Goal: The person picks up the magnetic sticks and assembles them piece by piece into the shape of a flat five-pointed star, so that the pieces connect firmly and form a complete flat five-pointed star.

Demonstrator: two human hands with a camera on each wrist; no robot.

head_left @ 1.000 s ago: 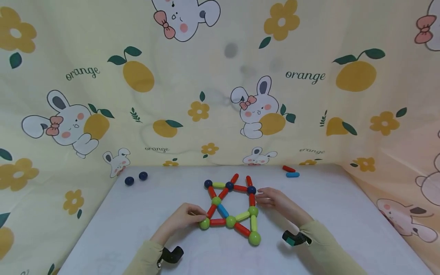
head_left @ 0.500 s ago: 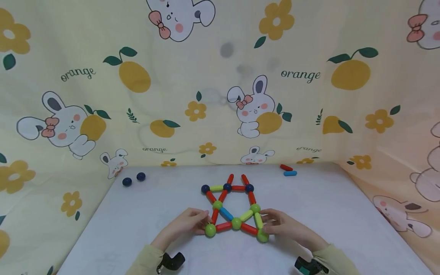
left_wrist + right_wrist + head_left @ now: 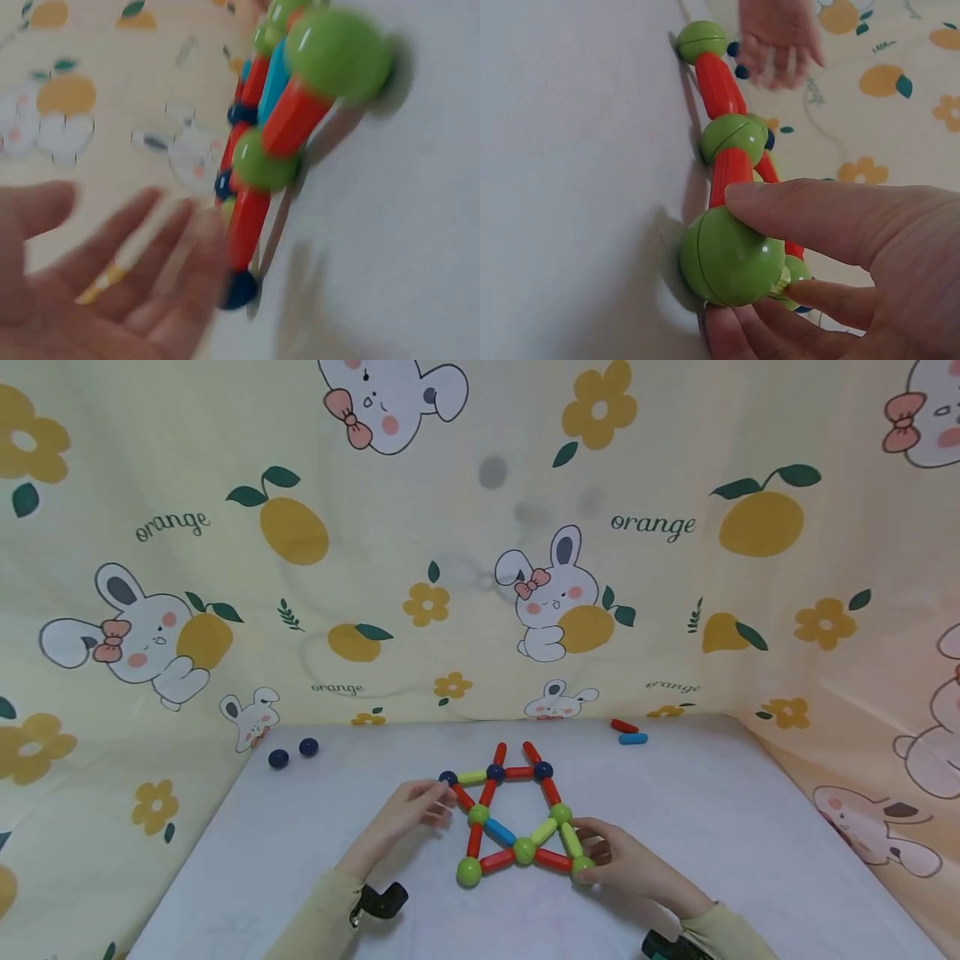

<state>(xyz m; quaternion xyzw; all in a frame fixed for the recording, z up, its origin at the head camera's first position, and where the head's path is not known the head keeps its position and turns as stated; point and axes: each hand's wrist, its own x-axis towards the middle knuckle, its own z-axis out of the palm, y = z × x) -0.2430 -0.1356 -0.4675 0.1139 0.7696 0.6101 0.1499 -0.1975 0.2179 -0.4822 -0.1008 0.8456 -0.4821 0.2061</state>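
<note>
A flat figure of coloured balls and rods lies on the table, green balls nearer and dark blue balls farther off. My right hand (image 3: 626, 864) grips the figure's near right green ball (image 3: 731, 255), thumb on top and fingers curled beneath. Beside the far left dark blue ball (image 3: 447, 778), my left hand (image 3: 408, 818) has its fingertips right at the ball in the head view. In the left wrist view its fingers (image 3: 142, 247) are spread and blurred. The near left green ball (image 3: 468, 872) stands free of both hands. A blue rod (image 3: 499, 832) crosses the figure's middle.
Two loose dark blue balls (image 3: 292, 752) lie at the table's back left. A red rod (image 3: 624, 726) and a blue rod (image 3: 633, 738) rest at the back right. A printed cloth (image 3: 420, 527) hangs behind the white table (image 3: 300, 835).
My left hand has left the near left green ball for the far left blue one. My right hand came down from the far right blue ball to the near right green one. The figure turned slightly.
</note>
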